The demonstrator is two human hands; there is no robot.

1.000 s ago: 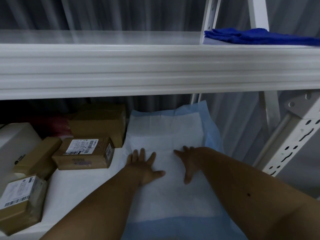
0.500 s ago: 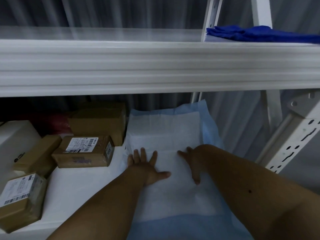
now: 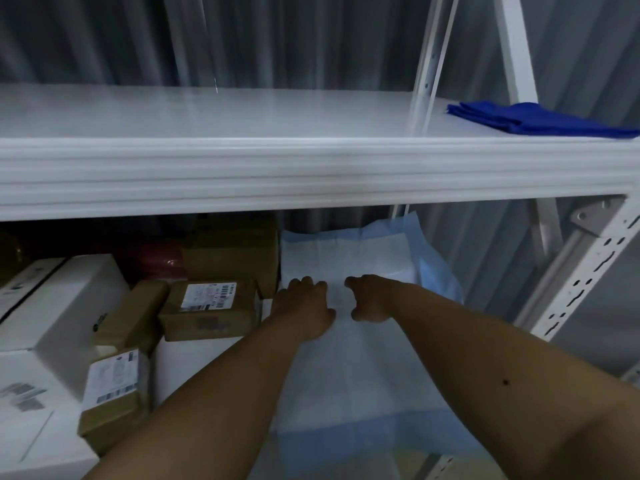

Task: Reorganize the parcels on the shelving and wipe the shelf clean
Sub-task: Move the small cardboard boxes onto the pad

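A white absorbent pad (image 3: 349,382) with a blue border lies spread over the right part of the lower shelf. Both my hands rest on its middle, close together. My left hand (image 3: 304,306) and my right hand (image 3: 370,299) have their fingers curled down into the pad. Just left of my left hand lies a brown labelled parcel (image 3: 209,308), with a bigger brown box (image 3: 230,254) behind it. More parcels (image 3: 114,400) and a white box (image 3: 59,306) crowd the shelf's left side. A folded blue cloth (image 3: 540,123) lies on the upper shelf (image 3: 242,116) at the right.
The upper shelf's thick white front beam (image 3: 311,174) crosses the view just above my hands. A perforated white upright (image 3: 581,268) stands at the right. A grey corrugated wall closes off the back. Something red (image 3: 152,258) sits behind the parcels.
My fingers were spread flat on the pad and are now curled. Both hands have drawn closer together. My view has tilted up, showing more of the upper shelf.
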